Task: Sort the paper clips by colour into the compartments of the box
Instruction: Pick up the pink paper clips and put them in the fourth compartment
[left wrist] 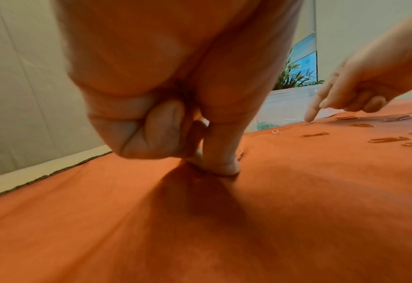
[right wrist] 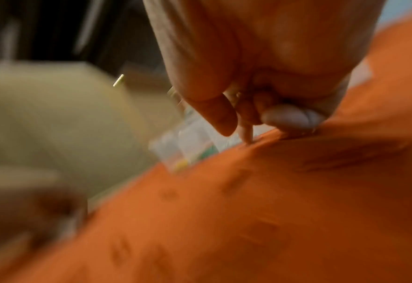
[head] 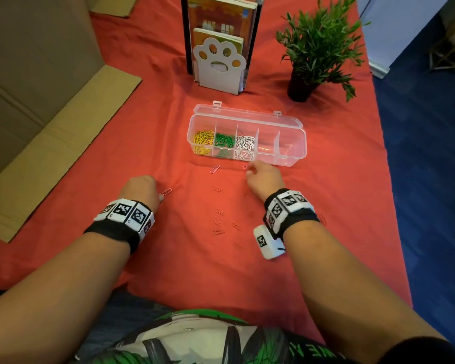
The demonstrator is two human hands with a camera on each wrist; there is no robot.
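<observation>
My left hand point(head: 139, 190) presses one fingertip on a pink clip point(head: 166, 191), other fingers curled. My right hand point(head: 264, 177) touches another clip point(head: 246, 167) with a straight finger, just before the box point(head: 292, 156). I should slide each clip slowly, then pinch it.

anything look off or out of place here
Nothing damaged or spilled. The clear box sits open and level, with yellow, green and white clips each in their own compartment. The loose red clips are hard to see against the red cloth, so one could easily be missed.
</observation>
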